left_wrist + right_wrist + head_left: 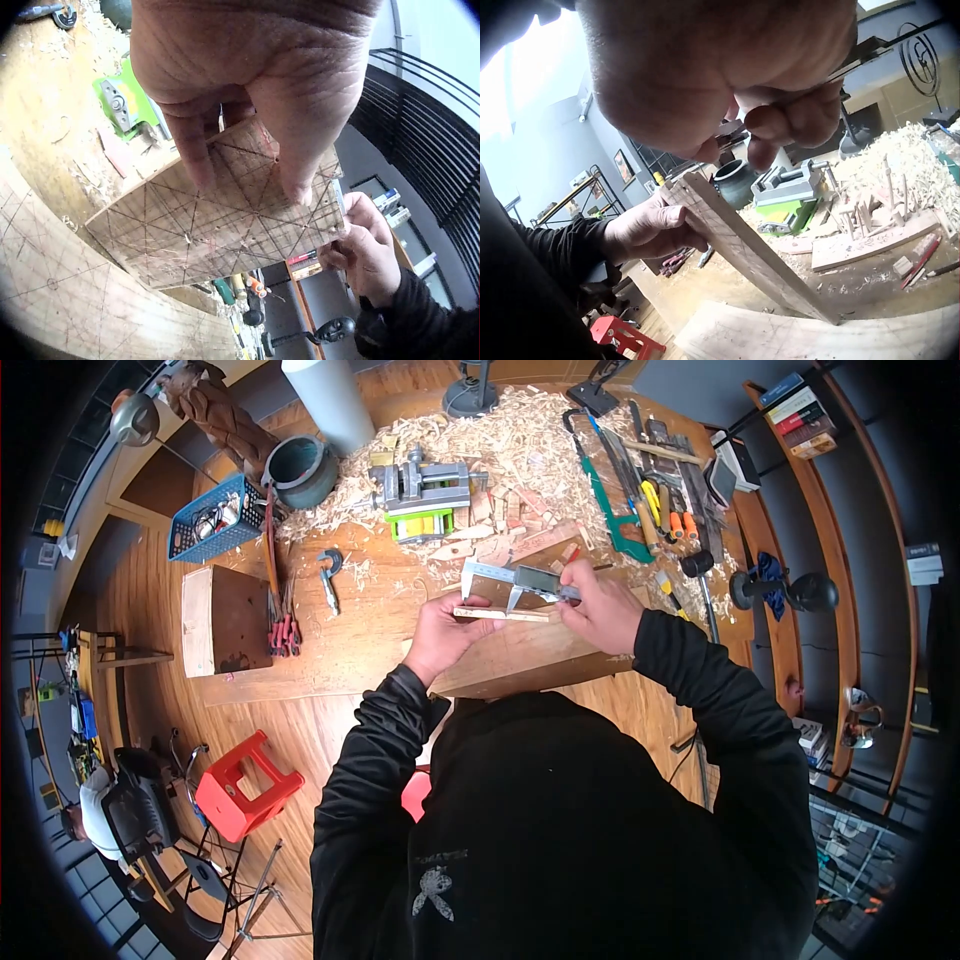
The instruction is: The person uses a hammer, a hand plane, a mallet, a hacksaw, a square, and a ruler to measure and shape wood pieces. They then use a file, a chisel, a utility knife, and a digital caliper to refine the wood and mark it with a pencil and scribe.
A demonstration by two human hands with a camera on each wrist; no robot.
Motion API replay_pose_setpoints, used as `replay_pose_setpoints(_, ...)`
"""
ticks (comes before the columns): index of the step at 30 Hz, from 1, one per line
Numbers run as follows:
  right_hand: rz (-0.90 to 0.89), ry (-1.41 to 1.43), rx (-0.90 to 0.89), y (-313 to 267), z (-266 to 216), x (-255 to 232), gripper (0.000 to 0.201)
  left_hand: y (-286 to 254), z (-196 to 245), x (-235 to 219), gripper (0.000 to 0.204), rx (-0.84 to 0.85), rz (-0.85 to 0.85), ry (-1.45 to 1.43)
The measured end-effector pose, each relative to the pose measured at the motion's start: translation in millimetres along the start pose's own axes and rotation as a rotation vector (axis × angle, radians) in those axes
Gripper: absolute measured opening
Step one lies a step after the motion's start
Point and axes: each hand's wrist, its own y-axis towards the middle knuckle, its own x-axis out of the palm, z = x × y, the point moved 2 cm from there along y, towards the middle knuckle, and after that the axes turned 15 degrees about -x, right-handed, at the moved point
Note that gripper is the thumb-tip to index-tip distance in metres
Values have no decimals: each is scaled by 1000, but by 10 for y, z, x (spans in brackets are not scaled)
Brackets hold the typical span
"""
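My left hand (pixel 440 640) grips a small flat wooden board (pixel 240 217), thumb and fingers on opposite faces. Crossing pencil lines and small holes cover the face seen in the left wrist view. In the right wrist view the board (pixel 742 247) stands tilted, its lower end at a larger pale wooden piece (pixel 727 330). A digital caliper (pixel 538 582) is held in my right hand (pixel 605 610), with its jaws pointing down to the board's upper edge. Pencil lines also mark the larger wooden piece (pixel 52 285). My right hand's fingers partly hide the caliper's end.
A grey and green vise (pixel 425 480) stands ahead among wood shavings (pixel 520 435). To the right lie a green-handled saw (pixel 628 540) and several hand tools. Leftward are a small clamp (pixel 330 580), a wooden block (pixel 225 620) and a blue basket (pixel 215 525).
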Motion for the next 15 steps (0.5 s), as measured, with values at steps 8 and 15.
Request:
replay_pose_setpoints(8, 0, -52, -131, 37, -8, 29, 27, 18, -47, -1, 30, -15, 5, -3)
replay_pose_setpoints(15, -73, -77, -115, 96, -71, -107, 24, 11, -29, -4, 30, -36, -1, 3)
